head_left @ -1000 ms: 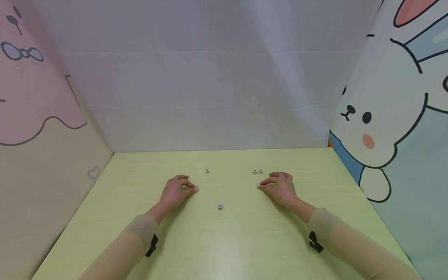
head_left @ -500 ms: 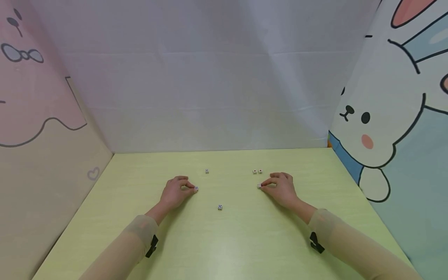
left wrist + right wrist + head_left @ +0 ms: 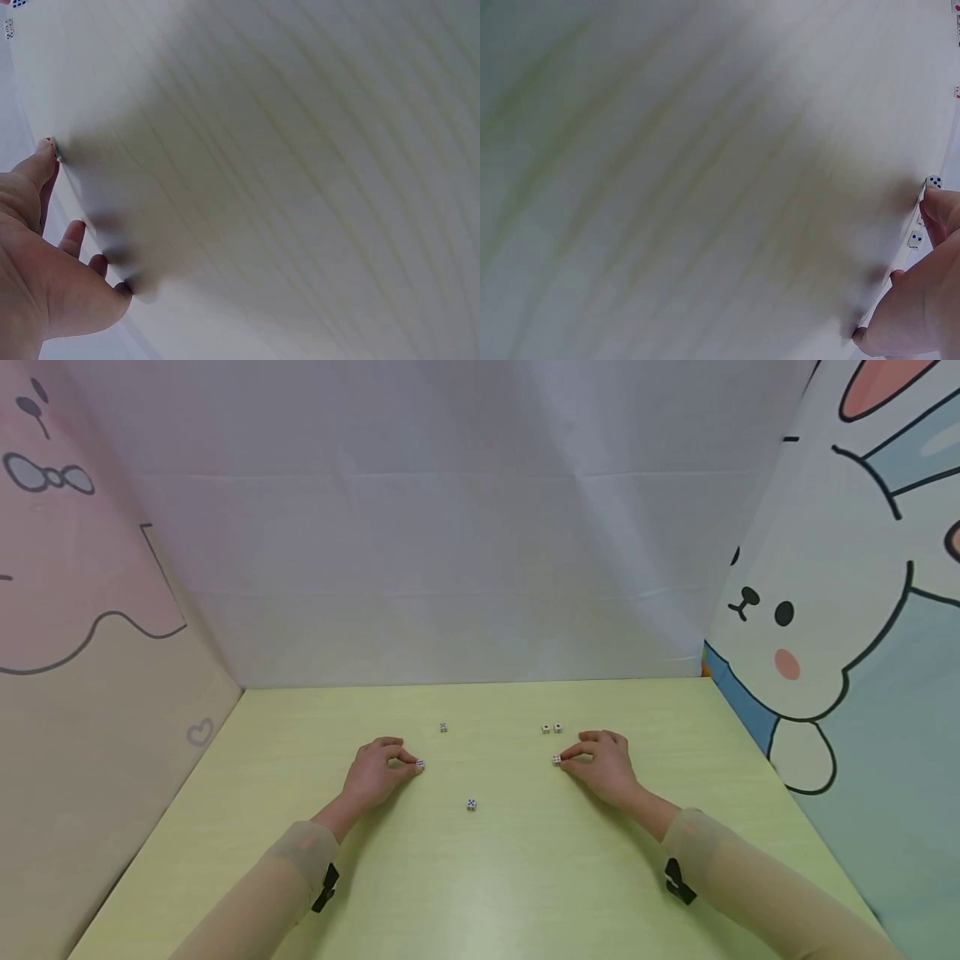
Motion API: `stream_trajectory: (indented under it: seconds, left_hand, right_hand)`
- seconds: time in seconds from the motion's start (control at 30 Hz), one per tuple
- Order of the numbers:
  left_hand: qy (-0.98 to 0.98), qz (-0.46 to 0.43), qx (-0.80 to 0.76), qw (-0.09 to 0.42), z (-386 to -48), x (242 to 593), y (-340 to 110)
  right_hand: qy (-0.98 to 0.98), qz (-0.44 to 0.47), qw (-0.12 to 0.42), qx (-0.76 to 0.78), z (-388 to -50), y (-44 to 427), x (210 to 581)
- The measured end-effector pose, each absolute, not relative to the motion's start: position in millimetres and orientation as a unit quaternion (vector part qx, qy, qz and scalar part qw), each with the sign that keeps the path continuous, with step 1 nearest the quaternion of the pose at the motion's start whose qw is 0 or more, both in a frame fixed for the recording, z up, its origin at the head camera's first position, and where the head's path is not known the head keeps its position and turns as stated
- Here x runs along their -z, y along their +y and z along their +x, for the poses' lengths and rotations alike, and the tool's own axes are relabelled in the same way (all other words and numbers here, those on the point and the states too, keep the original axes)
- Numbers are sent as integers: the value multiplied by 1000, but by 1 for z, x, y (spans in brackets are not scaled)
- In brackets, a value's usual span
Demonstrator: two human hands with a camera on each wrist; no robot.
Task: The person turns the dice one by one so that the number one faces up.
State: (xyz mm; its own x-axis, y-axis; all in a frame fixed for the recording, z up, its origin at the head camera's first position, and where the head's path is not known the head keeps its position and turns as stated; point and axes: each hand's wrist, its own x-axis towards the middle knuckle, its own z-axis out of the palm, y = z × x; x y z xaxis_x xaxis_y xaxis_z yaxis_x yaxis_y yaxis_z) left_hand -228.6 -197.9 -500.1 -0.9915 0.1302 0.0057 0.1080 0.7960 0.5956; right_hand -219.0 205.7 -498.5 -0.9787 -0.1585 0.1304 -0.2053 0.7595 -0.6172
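In the head view my left hand (image 3: 381, 772) is on the left of the table, pinching a small white die (image 3: 420, 765) between thumb and fingertips. Part of that die (image 3: 54, 148) peeks out past the thumb in the left wrist view. Opposite it, my right hand (image 3: 602, 767) pinches another white die (image 3: 557, 760) at its fingertips. In the right wrist view this die (image 3: 933, 181) shows dark dots beyond the thumb. Two dice, a left one (image 3: 546, 728) and a right one (image 3: 558, 727), lie close together just behind the right hand's die.
A single die (image 3: 443, 727) lies toward the back of the pale wooden table (image 3: 480, 893), right of the left hand. Nearer the front, between the hands, sits one more die (image 3: 471, 805). A white back wall (image 3: 465, 568) and printed side walls border the table.
My right hand has shifted very slightly to the right with its die, whose visible face looks a little turned. The left hand and the lying dice have kept their places.
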Motion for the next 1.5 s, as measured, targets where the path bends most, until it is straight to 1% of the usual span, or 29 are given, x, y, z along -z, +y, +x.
stream_trajectory:
  seconds: [0.2,0.5,0.63,1.1,1.5]
  left_hand:
    - [948,62,-313,18,-229,501,-199]
    - [946,66,-317,15,-228,503,-200]
    - [946,66,-316,15,-228,503,-200]
    - [946,61,-318,18,-226,501,-197]
    - [948,67,-312,10,-229,502,-198]
  right_hand:
    - [-937,97,35,-334,-219,206,499]
    - [-935,86,10,-343,-219,208,494]
    - [-938,79,7,-336,-219,211,490]
    - [-974,149,67,-156,-226,216,469]
    - [-978,176,55,-98,-229,204,462]
